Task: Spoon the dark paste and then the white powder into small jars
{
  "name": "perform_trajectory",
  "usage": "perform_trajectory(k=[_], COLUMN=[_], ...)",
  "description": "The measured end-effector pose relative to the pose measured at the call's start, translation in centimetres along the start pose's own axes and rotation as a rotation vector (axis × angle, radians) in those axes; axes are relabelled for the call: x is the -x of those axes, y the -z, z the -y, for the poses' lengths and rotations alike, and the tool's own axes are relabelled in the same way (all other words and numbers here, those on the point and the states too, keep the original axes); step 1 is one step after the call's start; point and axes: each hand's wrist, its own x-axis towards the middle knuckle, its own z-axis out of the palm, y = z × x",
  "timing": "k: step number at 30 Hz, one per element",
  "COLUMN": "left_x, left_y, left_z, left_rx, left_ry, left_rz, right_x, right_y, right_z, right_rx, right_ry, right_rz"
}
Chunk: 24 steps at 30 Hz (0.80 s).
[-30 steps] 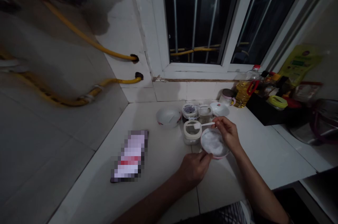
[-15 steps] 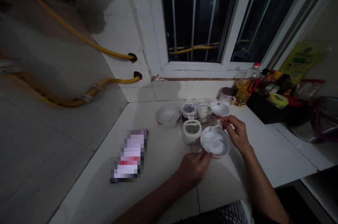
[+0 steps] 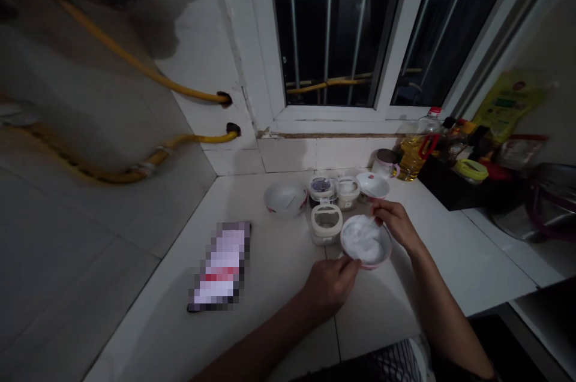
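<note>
A round container of white powder [image 3: 365,242] sits on the white counter [image 3: 279,286]. My left hand [image 3: 330,286] pinches its near rim and holds it steady. My right hand [image 3: 393,220] is closed on a small white spoon [image 3: 372,220] whose tip dips into the powder at the far side. Just left of the container stands a small open jar [image 3: 326,223].
Behind are a white bowl [image 3: 285,198], two small jars [image 3: 335,190], a lid [image 3: 373,185] and a cup [image 3: 387,164]. An oil bottle [image 3: 416,148] and a black rack of condiments [image 3: 468,175] stand at the right. A blurred flat packet [image 3: 222,267] lies to the left.
My right hand moved the spoon from above the small open jar back to the container and lowered it into the powder. My left hand stayed on the rim.
</note>
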Motion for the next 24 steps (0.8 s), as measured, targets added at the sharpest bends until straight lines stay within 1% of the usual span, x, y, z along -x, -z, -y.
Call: perform_trajectory(k=[3,7,11,15,21,24], left_x=[0.0,0.1,0.0,-0.1,0.1,0.1], left_y=[0.0,0.0,0.0,0.1,0.1,0.0], left_z=[0.0,0.0,0.1,0.1,0.1,0.1], left_rx=[-0.002,0.011,0.014,0.022,0.007,0.013], left_ry=[0.004,0.009,-0.002,-0.003,-0.001,-0.003], left_rz=[-0.019,-0.018,-0.021,-0.025,0.0,-0.007], right_x=[-0.4,-0.5,-0.7,-1.0,-0.9,-1.0], right_y=[0.8,1.6,1.8,1.6,1.2,1.2], right_z=[0.1,0.3,0.0,-0.3,-0.2,-0.3], right_rx=[-0.125,-0.169,-0.246,-0.297,-0.349,-0.362], right_ry=[-0.052,-0.08,-0.126,-0.163,-0.198,-0.208], right_rz=[-0.054,-0.091,-0.108,-0.108,-0.068,-0.055])
